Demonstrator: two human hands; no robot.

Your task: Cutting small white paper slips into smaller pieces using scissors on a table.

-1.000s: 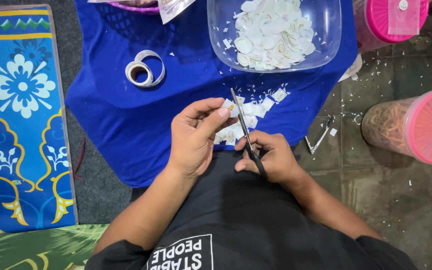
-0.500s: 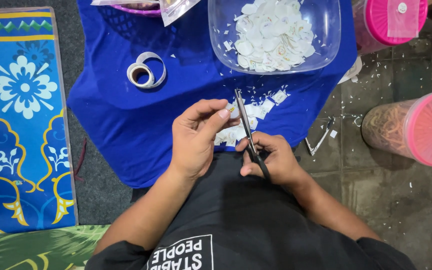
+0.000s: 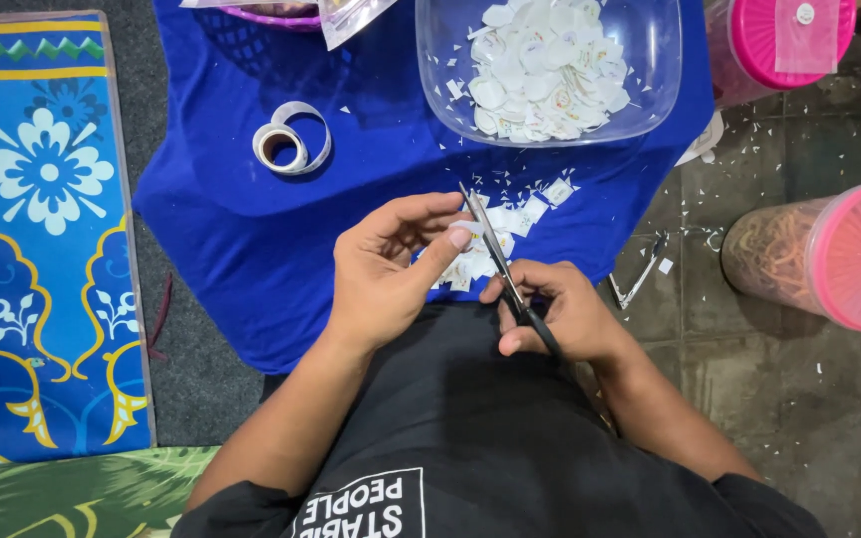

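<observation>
Pink lids everywhere on this one: a clear jar with a pink lid (image 3: 834,257) lies on its side at the right on the tiled floor, and another pink-lidded jar (image 3: 769,45) sits at the top right with a small clear bag draped over it. Between them and me is a blue cloth (image 3: 241,199), and on it a clear plastic tub (image 3: 550,70) full of round white stickers. A roll of white sticker tape (image 3: 291,139) sits on the cloth to the left, partly uncurled. Off to the far left there's a blue floral mat (image 3: 42,229).

My right hand (image 3: 560,314) is closed around the black handles of the scissors (image 3: 498,261), fingers wrapped tight. The scissors run on a diagonal, handles low near my lap, tips pointing up and a bit left toward the tub. Blades look nearly together, can't say for sure.

My left hand (image 3: 386,274) is just left of the blades, thumb and fingers pinched on a small white paper piece (image 3: 466,228) that touches the blade. Underneath, a scatter of white scraps (image 3: 510,224) litters the cloth.
</observation>
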